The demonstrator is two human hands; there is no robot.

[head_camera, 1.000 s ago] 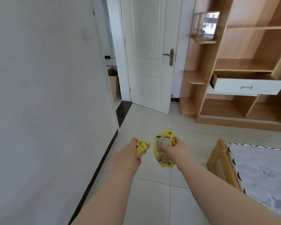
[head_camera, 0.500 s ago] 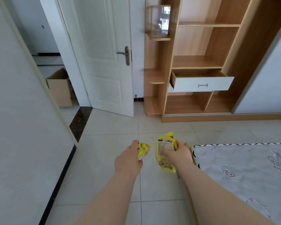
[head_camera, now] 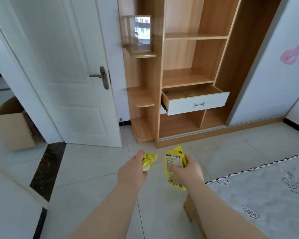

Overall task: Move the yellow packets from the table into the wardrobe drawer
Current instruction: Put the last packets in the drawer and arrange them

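Head view: left hand (head_camera: 132, 171) grips a small yellow packet (head_camera: 148, 161), right hand (head_camera: 188, 169) pinches a larger packet (head_camera: 173, 168); carry both level to the open drawer (head_camera: 195, 99) ahead, above the hands, then release inside

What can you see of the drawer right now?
The drawer is pulled open from the wardrobe, just under a shelf. Its front is white with a small metal handle; its sides and floor look like light wood. Something yellow shows inside. Neither the left hand nor the right hand touches it.
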